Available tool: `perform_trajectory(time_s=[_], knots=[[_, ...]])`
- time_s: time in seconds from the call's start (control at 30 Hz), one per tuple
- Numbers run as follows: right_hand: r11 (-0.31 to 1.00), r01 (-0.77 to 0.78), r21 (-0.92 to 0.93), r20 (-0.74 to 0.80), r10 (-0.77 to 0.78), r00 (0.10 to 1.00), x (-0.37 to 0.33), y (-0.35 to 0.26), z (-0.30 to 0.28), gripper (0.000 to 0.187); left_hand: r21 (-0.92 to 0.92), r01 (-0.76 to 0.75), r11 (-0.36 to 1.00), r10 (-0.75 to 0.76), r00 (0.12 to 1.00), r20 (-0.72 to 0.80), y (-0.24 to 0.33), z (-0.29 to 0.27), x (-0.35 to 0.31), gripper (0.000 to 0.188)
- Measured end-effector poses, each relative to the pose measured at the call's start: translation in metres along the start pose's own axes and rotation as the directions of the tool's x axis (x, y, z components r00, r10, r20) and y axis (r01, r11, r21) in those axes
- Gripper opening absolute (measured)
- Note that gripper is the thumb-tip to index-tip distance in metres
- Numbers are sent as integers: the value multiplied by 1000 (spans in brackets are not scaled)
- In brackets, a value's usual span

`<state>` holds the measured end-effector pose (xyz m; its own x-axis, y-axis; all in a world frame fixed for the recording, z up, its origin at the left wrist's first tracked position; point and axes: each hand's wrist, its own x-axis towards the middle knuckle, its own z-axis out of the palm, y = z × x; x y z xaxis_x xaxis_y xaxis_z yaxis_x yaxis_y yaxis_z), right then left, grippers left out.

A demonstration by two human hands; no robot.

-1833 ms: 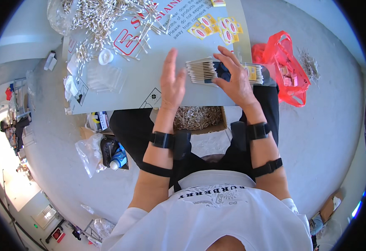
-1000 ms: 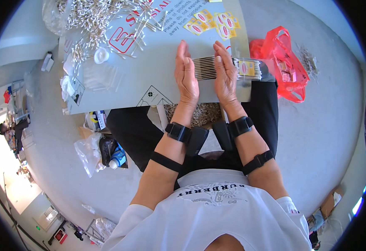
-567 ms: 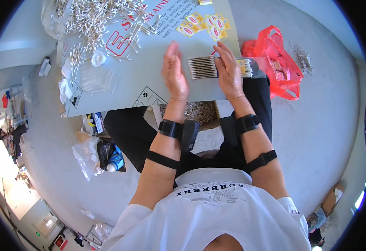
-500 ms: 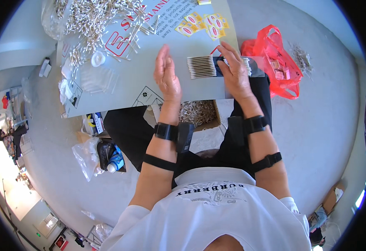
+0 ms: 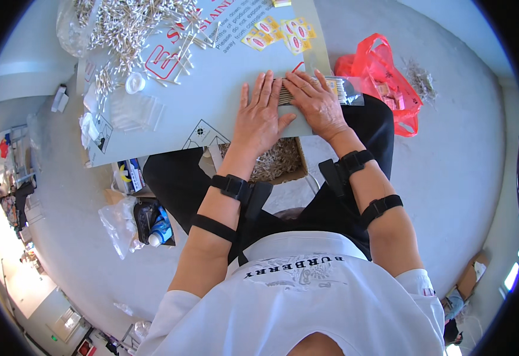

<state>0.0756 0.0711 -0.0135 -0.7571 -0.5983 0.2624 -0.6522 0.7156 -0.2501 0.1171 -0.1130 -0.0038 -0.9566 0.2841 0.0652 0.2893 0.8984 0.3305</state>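
Observation:
My left hand point(image 5: 260, 115) lies flat with its fingers outstretched, on the left end of a neat row of cotton swabs point(image 5: 285, 95). From the right, my right hand point(image 5: 317, 107) rests over the same row, its fingers long and slightly spread. Most of the swabs are covered by both hands; brown sticks show between them. White swab tips point(image 5: 341, 90) stick out beyond my right hand, inside or under a clear plastic bag point(image 5: 355, 96). Neither hand visibly grasps anything.
A big heap of loose cotton swabs point(image 5: 123, 35) covers the table's point(image 5: 206, 89) far left, near a white round lid point(image 5: 135, 83) and clear bags point(image 5: 135, 111). Yellow-and-white cards point(image 5: 297, 34) lie farther back. A red plastic bag point(image 5: 378, 71) sits at right; a box of swabs point(image 5: 280, 161) is below.
My left hand has moved right and come down flat on the swabs. My right hand has shifted left over the row, now close beside the left.

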Motion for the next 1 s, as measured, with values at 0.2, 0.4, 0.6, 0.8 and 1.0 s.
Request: perform_trajectory(time_s=[0.2, 0.4, 0.6, 0.8, 1.0], knots=[[972, -231, -50, -113, 224, 968, -17, 6, -12, 67, 19, 15, 1000, -16, 999, 39, -3, -1, -4, 77], [938, -347, 7, 16, 347, 938, -41, 20, -5, 74, 45, 18, 999, -19, 999, 29, 4, 4, 0, 75], [937, -347, 43, 41, 345, 938, -40, 21, -4, 75, 4, -4, 1000, 4, 999, 43, 24, 13, 11, 77], [939, -334, 76, 34, 333, 942, -39, 22, -8, 72, -28, -58, 998, 59, 998, 35, 38, 16, 21, 76], [939, -324, 115, 21, 324, 946, -42, 24, -6, 71, -20, -94, 995, 95, 995, 40, 39, 20, 25, 74]])
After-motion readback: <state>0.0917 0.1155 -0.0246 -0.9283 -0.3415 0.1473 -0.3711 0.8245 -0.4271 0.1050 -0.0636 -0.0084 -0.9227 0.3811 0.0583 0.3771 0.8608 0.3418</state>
